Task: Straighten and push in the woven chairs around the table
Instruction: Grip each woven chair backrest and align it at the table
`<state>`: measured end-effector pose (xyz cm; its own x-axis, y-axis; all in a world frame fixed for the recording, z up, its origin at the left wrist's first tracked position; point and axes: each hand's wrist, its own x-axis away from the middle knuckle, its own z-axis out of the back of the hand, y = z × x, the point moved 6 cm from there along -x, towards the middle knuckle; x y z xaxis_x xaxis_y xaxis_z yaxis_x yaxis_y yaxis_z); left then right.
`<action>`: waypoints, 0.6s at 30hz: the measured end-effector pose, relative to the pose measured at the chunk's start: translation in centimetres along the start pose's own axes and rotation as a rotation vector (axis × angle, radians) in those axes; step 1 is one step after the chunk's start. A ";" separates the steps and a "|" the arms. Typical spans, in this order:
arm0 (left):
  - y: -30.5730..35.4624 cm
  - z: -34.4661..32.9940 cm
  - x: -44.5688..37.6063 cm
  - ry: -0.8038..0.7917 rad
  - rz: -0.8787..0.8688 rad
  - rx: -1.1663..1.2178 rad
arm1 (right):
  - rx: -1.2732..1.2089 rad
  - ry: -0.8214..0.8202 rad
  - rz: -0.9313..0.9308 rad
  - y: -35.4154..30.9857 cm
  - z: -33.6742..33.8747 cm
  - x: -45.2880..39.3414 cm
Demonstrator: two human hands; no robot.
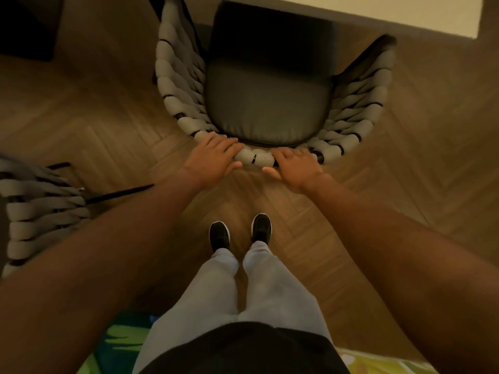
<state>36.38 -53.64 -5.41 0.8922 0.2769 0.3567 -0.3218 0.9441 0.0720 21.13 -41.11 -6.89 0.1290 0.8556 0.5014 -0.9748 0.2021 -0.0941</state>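
A woven chair [178,85] with grey padded bands and a dark seat cushion [266,103] stands straight ahead of me, its curved back toward me. My left hand [214,155] lies on the top rim of the backrest, left of centre, fingers curled over it. My right hand [293,164] rests on the same rim just right of centre, fingers over the edge, thumb out. The front of the seat reaches under the pale table [378,12] at the top right.
A second woven chair [40,209] stands at the left edge, one dark leg pointing toward me. A dark piece of furniture [27,25] fills the top left corner. Herringbone wood floor [94,125] lies all around; my feet [240,232] stand behind the chair, a green patterned rug [118,344] below.
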 end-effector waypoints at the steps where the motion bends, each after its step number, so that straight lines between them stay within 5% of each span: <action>1: 0.6 0.1 0.7 -0.012 0.053 0.013 | 0.000 -0.035 -0.021 -0.4 0.2 0.4; 9: 1.6 1.2 7.0 -0.024 0.291 0.321 | -0.018 -0.041 0.221 -5.1 4.5 1.8; 18: -4.8 -1.2 18.4 0.064 0.594 0.473 | 0.120 -0.018 0.478 -17.2 9.0 -2.2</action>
<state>54.76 -52.80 -0.33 0.5390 0.7376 0.4068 -0.8420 0.4602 0.2814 35.94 -50.71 1.39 -0.3400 0.8306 0.4410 -0.9383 -0.2682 -0.2183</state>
